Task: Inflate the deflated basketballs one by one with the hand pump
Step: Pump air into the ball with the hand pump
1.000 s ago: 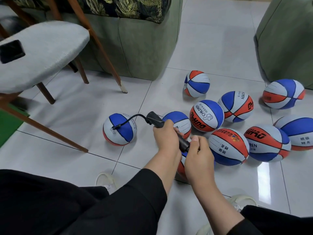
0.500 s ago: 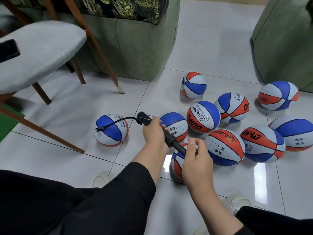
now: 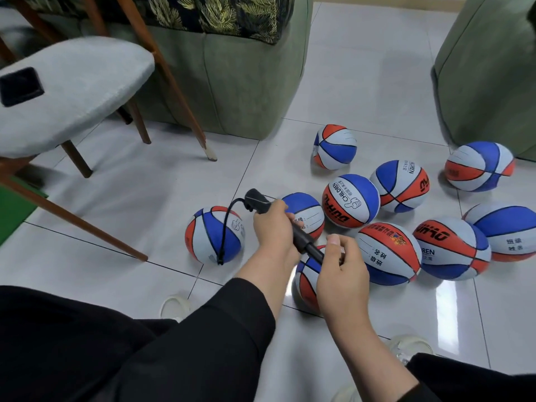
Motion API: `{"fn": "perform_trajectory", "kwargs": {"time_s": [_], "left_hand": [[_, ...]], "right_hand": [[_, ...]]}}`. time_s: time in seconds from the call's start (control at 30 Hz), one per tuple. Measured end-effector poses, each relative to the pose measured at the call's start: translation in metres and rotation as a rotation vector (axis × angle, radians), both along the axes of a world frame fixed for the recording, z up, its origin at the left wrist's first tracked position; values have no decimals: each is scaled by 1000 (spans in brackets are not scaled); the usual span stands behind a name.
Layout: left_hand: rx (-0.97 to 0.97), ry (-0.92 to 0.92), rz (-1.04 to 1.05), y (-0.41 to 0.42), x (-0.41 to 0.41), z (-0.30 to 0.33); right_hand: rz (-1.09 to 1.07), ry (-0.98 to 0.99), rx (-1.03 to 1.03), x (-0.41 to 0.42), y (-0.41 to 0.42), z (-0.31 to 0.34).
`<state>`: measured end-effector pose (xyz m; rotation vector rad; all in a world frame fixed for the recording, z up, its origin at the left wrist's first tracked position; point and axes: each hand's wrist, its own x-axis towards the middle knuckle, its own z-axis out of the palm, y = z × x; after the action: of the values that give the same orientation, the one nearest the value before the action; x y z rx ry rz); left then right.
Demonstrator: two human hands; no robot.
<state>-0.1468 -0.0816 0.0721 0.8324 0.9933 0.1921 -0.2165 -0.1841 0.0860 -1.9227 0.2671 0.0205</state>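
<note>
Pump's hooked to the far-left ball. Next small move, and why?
Probably push the right hand in toward the left hand: the hand pump rod shows extended, and the hose reaches the ball.

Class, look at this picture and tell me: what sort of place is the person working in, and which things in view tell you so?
Probably a living room in a home. A green upholstered sofa with a leaf-print cushion stands on a glossy tiled floor, beside a wooden-legged padded chair.

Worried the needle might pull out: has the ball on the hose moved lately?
Yes. The ball has rolled over: the hose end, earlier up top, now sits low, nearer the grout line.
</note>
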Motion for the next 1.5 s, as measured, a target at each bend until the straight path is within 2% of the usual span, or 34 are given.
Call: {"fn": "perform_trajectory", "kwargs": {"time_s": [0.17,0.3,0.47,0.7,0.93,1.23,1.5], "left_hand": [[-39,25,34,29,6,-6],[-87,34,42,1,-4,-8],[-31,-25,68,-21,-8,-1],[-54,-20,-25,-6,-2,-2],[-97,38,44,31,9,-12],[-114,-45,80,-19,-6,-9],[-99,-8,20,-4,-1,-9]], "right_hand": [[33,-1,-3,-8,-2,4],[20,25,-47,-2,1,-1],[5,0,-45,11,5,-6],[17,-9,25,2,8,0],[18,14,55,-6,3,2],[4,57,-48,12,4,-8],[44,26,-12,5,4,-4]]}}
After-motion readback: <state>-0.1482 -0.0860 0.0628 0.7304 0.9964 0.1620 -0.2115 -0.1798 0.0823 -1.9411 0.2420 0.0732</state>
